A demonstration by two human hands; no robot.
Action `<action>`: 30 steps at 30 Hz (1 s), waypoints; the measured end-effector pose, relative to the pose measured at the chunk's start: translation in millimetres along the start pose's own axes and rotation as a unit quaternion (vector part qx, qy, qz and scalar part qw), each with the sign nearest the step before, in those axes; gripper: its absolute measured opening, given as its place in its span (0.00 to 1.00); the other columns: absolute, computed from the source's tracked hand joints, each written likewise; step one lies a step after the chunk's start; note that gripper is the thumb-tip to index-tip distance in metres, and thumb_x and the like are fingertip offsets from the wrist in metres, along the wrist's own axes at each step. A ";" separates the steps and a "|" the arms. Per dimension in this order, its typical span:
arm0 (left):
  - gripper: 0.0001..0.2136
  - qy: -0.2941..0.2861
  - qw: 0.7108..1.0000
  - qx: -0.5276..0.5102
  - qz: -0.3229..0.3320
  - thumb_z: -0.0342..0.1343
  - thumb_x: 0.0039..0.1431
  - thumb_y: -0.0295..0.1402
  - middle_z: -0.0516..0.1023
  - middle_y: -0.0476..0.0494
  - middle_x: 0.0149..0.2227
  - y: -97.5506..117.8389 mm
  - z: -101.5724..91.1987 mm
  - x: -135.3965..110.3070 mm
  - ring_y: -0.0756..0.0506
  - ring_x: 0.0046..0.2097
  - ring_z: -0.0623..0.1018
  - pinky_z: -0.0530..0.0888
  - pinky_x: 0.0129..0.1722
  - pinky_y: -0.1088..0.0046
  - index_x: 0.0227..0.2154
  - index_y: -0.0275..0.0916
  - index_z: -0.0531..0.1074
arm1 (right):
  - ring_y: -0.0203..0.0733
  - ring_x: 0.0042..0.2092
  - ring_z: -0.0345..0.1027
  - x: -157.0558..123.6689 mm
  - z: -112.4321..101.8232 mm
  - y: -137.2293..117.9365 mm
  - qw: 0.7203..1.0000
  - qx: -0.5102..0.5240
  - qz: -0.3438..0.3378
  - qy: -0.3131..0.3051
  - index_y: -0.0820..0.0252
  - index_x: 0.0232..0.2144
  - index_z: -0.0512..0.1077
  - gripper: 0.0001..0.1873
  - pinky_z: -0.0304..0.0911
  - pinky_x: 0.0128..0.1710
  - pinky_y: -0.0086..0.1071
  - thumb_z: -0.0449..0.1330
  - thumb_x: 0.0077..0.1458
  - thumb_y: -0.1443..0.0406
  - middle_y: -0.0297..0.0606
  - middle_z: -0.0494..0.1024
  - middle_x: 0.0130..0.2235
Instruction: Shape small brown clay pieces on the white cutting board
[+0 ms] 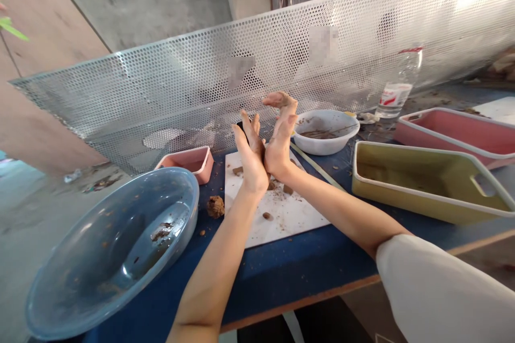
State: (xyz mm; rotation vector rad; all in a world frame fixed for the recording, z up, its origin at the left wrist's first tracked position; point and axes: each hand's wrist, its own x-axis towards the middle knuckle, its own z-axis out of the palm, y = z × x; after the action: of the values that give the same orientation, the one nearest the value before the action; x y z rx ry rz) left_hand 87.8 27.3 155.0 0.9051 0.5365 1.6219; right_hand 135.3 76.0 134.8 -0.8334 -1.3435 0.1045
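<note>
My left hand (252, 158) and my right hand (280, 142) meet at the heels of their palms above a white board (269, 230). The left fingers point up and apart; the right fingers are stretched and slightly bent. Brown, clay-like dirt coats the fingers. Whether anything lies between the palms is hidden. Small brown pieces (288, 189) and crumbs are scattered on the board, with one small lump (266, 216) nearer its front. A bigger, rough brown lump (215, 207) sits on the blue table just left of the board.
A big blue basin (52, 284) with wet residue stands tilted at left, near a small pink tray (205, 166). Behind the hands is a white bowl (322, 146) holding sticks. At right are an olive bin (414, 201), a pink bin (442, 139) and a bottle (396, 97). A perforated metal screen (181, 80) runs along the back.
</note>
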 end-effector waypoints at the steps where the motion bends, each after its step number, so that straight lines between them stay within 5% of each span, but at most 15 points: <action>1: 0.26 0.002 1.000 -0.007 -0.002 0.41 0.77 0.61 0.70 0.47 0.73 0.8 -0.5 0.4 0.38 0.82 0.54 0.67 0.75 0.48 0.66 0.60 0.71 | 0.57 0.72 0.61 0.6 -0.4 -1.3 1.000 -0.015 0.001 -0.004 0.45 0.76 0.50 0.30 0.59 0.70 0.59 0.35 0.79 0.49 0.50 0.64 0.69; 7: 0.25 0.028 0.997 -0.072 -0.012 0.47 0.75 0.58 0.76 0.40 0.66 6.6 -3.8 0.2 0.35 0.77 0.66 0.72 0.70 0.51 0.63 0.53 0.73 | 0.53 0.58 0.73 10.8 -5.1 -7.5 0.995 0.051 0.067 0.061 0.50 0.71 0.58 0.34 0.67 0.64 0.58 0.23 0.78 0.57 0.49 0.76 0.53; 10: 0.24 0.021 0.995 -0.100 -0.016 0.49 0.73 0.58 0.78 0.37 0.64 13.8 -9.8 2.1 0.34 0.74 0.70 0.75 0.66 0.53 0.60 0.50 0.73 | 0.54 0.59 0.72 19.6 -15.3 -11.3 0.998 0.040 0.039 0.027 0.50 0.67 0.65 0.31 0.66 0.65 0.57 0.32 0.79 0.51 0.49 0.76 0.54; 13: 0.26 0.011 0.995 -0.100 -0.019 0.52 0.71 0.60 0.80 0.34 0.59 25.3 -20.4 5.6 0.30 0.70 0.75 0.78 0.61 0.51 0.59 0.48 0.74 | 0.53 0.58 0.71 30.3 -34.3 -19.3 0.987 0.029 -0.057 -0.148 0.48 0.62 0.72 0.22 0.66 0.63 0.51 0.50 0.78 0.48 0.45 0.77 0.55; 15: 0.26 0.022 0.995 -0.095 -0.021 0.53 0.71 0.60 0.82 0.34 0.55 34.0 -29.1 8.5 0.29 0.66 0.78 0.80 0.57 0.51 0.59 0.48 0.74 | 0.53 0.56 0.70 35.2 -46.3 -24.7 0.943 0.028 -0.131 -0.304 0.48 0.59 0.75 0.20 0.66 0.62 0.50 0.60 0.73 0.49 0.42 0.78 0.53; 17: 0.26 0.044 0.994 -0.094 -0.018 0.52 0.72 0.59 0.83 0.36 0.52 42.4 -37.0 10.9 0.31 0.62 0.81 0.82 0.55 0.53 0.61 0.48 0.72 | 0.54 0.56 0.68 36.1 -52.7 -28.2 0.907 0.004 -0.173 -0.384 0.48 0.59 0.77 0.23 0.64 0.62 0.53 0.69 0.67 0.49 0.42 0.78 0.54; 26: 0.26 0.088 0.994 -0.058 -0.005 0.51 0.72 0.60 0.83 0.37 0.56 54.0 -41.4 9.5 0.37 0.51 0.85 0.83 0.45 0.61 0.57 0.46 0.73 | 0.56 0.58 0.67 27.1 -38.7 -30.0 0.932 0.024 -0.165 -0.323 0.49 0.46 0.83 0.10 0.61 0.62 0.55 0.74 0.63 0.57 0.42 0.79 0.55; 30: 0.19 0.135 0.988 -0.028 0.068 0.51 0.72 0.54 0.82 0.41 0.49 48.9 -46.7 18.0 0.42 0.47 0.84 0.81 0.46 0.64 0.49 0.45 0.75 | 0.52 0.55 0.71 23.4 -36.8 -30.6 0.926 0.054 -0.169 -0.334 0.52 0.43 0.80 0.04 0.62 0.62 0.52 0.69 0.67 0.61 0.40 0.82 0.51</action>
State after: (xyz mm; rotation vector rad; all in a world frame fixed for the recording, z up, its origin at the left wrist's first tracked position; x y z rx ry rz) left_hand 20.1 38.0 168.8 0.6957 0.6233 1.8900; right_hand 162.3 49.0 172.0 -0.4663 -2.0874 0.2029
